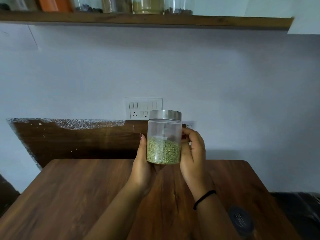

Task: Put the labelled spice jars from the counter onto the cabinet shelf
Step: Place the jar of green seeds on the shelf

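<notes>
Gripping a clear cylindrical jar (164, 141) of green seeds, metal-lidded, both hands' fingers (186, 135) curl round it.

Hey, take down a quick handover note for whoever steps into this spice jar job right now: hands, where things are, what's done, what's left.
Left hand: grips the seed jar from its left side.
Right hand: grips the same jar from its right side.
Seed jar: upright, metal lid on, held over the wooden table, well below the shelf.
Done: several jars stand on the shelf.
Left: lift this jar and set it on the shelf, probably in the open stretch at its right end.
</notes>
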